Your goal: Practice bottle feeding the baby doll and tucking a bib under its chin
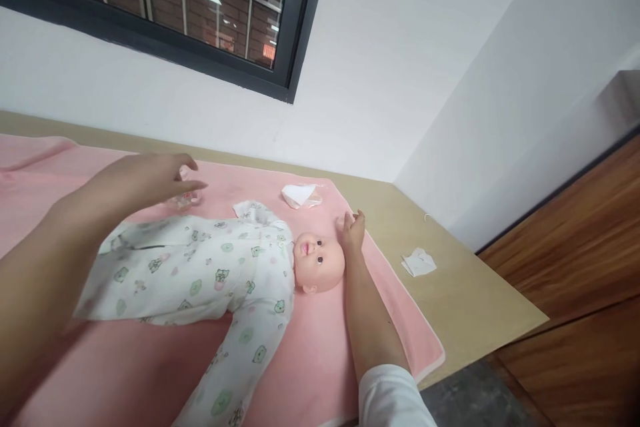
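Note:
A baby doll [320, 262] lies on its back on a pink blanket [315, 360], its head to the right. It wears a white one-piece [200, 267] printed with green and grey animals. Above the doll's lower body is my left hand [150, 179], thumb and fingers apart, nothing visibly held. Just beyond those fingers sits a small clear container [185, 199], partly hidden by the hand. My right hand [354, 232] rests on the blanket past the top of the doll's head, fingers loosely bent and apart.
A clear packet with white paper [301, 195] lies on the blanket near the wall. On the wooden tabletop [480, 300] at right is a crumpled white tissue [419, 262]. A dark-framed window [287, 73] is above, and wood-grain panels [580, 213] stand beyond the table's right edge.

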The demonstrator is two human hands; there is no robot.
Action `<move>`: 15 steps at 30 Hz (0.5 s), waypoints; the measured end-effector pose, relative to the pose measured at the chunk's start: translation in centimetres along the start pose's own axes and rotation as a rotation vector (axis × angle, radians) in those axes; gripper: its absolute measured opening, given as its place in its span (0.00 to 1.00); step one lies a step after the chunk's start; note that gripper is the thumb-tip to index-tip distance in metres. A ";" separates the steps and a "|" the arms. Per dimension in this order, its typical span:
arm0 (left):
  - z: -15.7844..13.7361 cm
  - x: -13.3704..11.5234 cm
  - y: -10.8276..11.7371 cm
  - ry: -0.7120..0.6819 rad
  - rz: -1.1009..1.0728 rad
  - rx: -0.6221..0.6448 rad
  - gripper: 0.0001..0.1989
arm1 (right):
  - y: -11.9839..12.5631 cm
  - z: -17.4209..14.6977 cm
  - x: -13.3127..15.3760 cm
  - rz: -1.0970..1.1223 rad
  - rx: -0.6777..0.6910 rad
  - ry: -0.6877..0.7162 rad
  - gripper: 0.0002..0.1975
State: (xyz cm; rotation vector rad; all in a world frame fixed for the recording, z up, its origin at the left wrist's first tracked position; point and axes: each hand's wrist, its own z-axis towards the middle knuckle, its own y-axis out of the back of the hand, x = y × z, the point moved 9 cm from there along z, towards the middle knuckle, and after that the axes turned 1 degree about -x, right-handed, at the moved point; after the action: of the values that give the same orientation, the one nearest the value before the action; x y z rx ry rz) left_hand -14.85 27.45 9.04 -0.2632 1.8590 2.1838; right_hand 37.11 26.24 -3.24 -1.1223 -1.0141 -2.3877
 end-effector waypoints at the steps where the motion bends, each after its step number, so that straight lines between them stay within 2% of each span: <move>1: -1.1 -2.1 0.2 -0.083 0.019 -0.015 0.29 | 0.6 -0.1 0.5 0.002 -0.046 0.032 0.34; 3: -3.2 -5.4 -0.2 -0.173 0.003 -0.001 0.28 | 1.3 -0.4 1.7 0.005 -0.104 0.115 0.29; 5: -4.6 -8.5 -0.8 -0.272 -0.096 0.017 0.27 | 0.8 -0.7 3.1 0.003 -0.069 0.193 0.25; 8: -5.3 -13.1 -2.8 -0.445 -0.239 0.115 0.26 | -2.0 -1.5 4.5 -0.033 0.143 0.241 0.23; 12: -4.3 -18.5 -5.4 -0.636 -0.245 0.176 0.28 | -6.1 -3.4 5.9 -0.086 0.441 0.304 0.29; 15: -3.1 -21.6 -8.2 -0.704 -0.216 0.347 0.27 | -7.5 -4.6 6.6 -0.077 0.567 0.343 0.30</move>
State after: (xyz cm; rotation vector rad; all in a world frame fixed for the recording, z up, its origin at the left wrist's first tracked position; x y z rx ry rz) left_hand 8.16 23.83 7.36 0.3218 1.6452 1.4940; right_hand 26.31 28.28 -3.73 -0.4632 -1.4851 -2.0364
